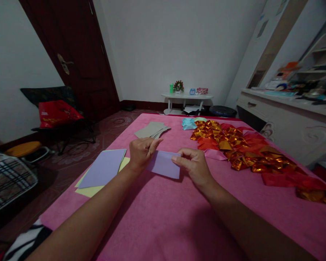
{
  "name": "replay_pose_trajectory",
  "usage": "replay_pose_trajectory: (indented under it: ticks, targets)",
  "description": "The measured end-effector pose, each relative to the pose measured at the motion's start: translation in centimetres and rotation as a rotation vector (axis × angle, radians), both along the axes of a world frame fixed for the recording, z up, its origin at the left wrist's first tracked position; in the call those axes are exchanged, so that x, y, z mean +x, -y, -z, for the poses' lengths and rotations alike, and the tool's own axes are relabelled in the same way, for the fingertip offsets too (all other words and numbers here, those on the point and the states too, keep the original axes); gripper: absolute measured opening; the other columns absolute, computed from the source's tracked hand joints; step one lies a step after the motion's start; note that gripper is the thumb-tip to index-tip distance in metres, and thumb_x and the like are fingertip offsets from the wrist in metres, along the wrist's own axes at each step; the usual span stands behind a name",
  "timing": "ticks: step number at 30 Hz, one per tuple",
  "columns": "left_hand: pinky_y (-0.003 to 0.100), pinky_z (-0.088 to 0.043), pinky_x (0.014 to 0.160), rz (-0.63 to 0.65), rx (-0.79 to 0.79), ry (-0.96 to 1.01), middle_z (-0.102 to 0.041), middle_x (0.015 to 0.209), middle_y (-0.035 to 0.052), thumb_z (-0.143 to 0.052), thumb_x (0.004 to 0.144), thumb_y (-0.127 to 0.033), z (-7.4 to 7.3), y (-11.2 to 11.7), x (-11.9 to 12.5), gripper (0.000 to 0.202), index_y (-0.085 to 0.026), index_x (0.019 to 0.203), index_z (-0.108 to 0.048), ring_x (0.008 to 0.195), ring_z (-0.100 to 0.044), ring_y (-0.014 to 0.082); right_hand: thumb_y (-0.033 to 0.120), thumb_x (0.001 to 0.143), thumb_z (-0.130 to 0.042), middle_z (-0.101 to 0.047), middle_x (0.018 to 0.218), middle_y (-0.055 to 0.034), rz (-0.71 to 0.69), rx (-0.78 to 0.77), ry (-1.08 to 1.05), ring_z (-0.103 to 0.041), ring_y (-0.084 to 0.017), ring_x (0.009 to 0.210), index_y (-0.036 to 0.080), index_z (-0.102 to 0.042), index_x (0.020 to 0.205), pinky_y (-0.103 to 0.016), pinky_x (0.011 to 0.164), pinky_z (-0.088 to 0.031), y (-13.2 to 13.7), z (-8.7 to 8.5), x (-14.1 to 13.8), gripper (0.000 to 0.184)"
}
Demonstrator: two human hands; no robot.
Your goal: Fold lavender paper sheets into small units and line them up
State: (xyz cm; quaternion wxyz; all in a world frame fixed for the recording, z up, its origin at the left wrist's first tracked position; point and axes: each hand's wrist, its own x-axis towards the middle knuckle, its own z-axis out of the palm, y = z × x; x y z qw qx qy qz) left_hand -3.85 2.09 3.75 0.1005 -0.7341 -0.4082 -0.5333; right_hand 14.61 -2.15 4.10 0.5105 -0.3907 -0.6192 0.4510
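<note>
A small sheet of purple paper is held between my two hands, just above the pink cloth of the table. My left hand is closed at the paper's left end, its thumb pointing up to the right. The thumb of my right hand presses on the right edge, with the fingers behind it. Left of my left forearm lies a stack of purple sheets over yellow sheets. Beyond my left hand a fan of grey cards rests on the cloth.
Shiny gold and red crumpled wrapping pieces spread along the table's right side, with a light blue piece at the far end. A folding chair holding a red bag stands left. A cabinet runs along the right.
</note>
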Motion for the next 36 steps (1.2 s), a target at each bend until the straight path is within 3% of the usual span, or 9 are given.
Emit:
replay_pose_trajectory:
  ticks: [8,10,12,14,17,25,29,33,36]
  targets:
    - [0.025,-0.016,0.043,0.04,-0.38,0.631,-0.023,0.045,-0.005,-0.045,0.083,-0.06,1.0,-0.8,-0.5,0.059,-0.019,0.047,-0.024,0.042,-0.02,0.007,0.027,0.065,-0.068,-0.046,0.05,0.005,0.077,-0.042,-0.138,-0.039,-0.008,0.049,0.016,-0.054,0.052,-0.023,0.048,-0.027,-1.4,1.0,1.4,0.022]
    - [0.023,-0.022,0.042,0.146,-0.503,0.681,-0.032,0.045,-0.004,-0.04,0.081,-0.067,1.5,-0.9,-0.4,0.059,-0.018,0.048,-0.035,0.042,-0.029,0.0078,0.028,0.065,-0.068,-0.047,0.05,0.0051,0.091,-0.067,-0.168,-0.04,-0.008,0.049,0.016,-0.053,0.051,-0.023,0.048,-0.027,-1.8,1.3,1.8,0.023]
    - [0.021,-0.032,0.045,0.348,-0.657,0.706,-0.049,0.054,0.0,-0.038,0.077,-0.073,1.8,-0.6,0.2,0.062,-0.016,0.061,-0.054,0.048,-0.044,0.0098,0.028,0.064,-0.068,-0.047,0.05,0.005,0.095,-0.085,-0.17,-0.04,-0.008,0.048,0.016,-0.053,0.052,-0.023,0.048,-0.027,-2.1,1.6,2.0,0.023]
    - [0.022,-0.039,0.048,0.501,-0.807,0.714,-0.06,0.066,0.0028,-0.055,0.07,-0.07,1.8,-0.3,0.9,0.057,-0.015,0.08,-0.063,0.054,-0.052,0.0115,0.029,0.064,-0.068,-0.047,0.05,0.005,0.112,-0.087,-0.157,-0.039,-0.009,0.049,0.016,-0.053,0.052,-0.023,0.048,-0.027,-2.3,1.8,2.0,0.023]
    - [0.021,-0.037,0.046,0.524,-0.932,0.672,-0.059,0.061,0.0014,-0.075,0.06,-0.051,1.6,0.2,1.6,0.042,-0.012,0.074,-0.064,0.048,-0.049,0.0096,0.032,0.064,-0.069,-0.047,0.05,0.0047,0.115,-0.096,-0.111,-0.04,-0.009,0.049,0.016,-0.052,0.053,-0.022,0.048,-0.028,-2.4,1.8,2.2,0.025]
    - [0.019,-0.029,0.043,0.459,-0.859,0.316,-0.053,0.054,0.0004,-0.069,0.069,-0.037,1.1,0.9,2.0,0.029,-0.011,0.06,-0.062,0.047,-0.043,0.0082,0.026,0.063,-0.067,-0.055,0.057,0.0012,-0.099,-0.068,0.323,-0.045,-0.01,0.053,0.013,-0.063,0.064,-0.022,0.048,-0.032,-2.7,1.0,2.9,0.014]
    - [0.02,-0.028,0.045,0.48,-0.824,0.162,-0.053,0.055,0.0004,-0.065,0.073,-0.037,1.8,1.4,3.1,0.027,-0.012,0.064,-0.065,0.05,-0.043,0.0088,0.021,0.067,-0.062,-0.048,0.052,0.0036,-0.094,0.024,0.513,-0.039,-0.008,0.048,0.015,-0.059,0.056,-0.02,0.044,-0.023,-2.3,1.0,2.4,0.013]
    - [0.02,-0.03,0.047,0.451,-0.773,0.271,-0.052,0.055,-0.0002,-0.059,0.078,-0.039,2.3,1.5,3.4,0.03,-0.013,0.064,-0.063,0.051,-0.043,0.0096,0.027,0.073,-0.058,-0.042,0.048,0.0049,-0.111,0.039,0.502,-0.035,-0.007,0.045,0.016,-0.052,0.051,-0.021,0.042,-0.02,-2.2,1.0,2.2,0.025]
    - [0.021,-0.025,0.045,0.317,-0.713,0.386,-0.042,0.05,-0.0027,-0.054,0.08,-0.04,2.4,1.1,3.0,0.036,-0.014,0.054,-0.052,0.047,-0.037,0.0083,0.031,0.079,-0.053,-0.043,0.047,0.0054,-0.146,-0.003,0.388,-0.036,-0.007,0.043,0.016,-0.052,0.054,-0.02,0.041,-0.024,-2.4,1.1,2.4,0.029]
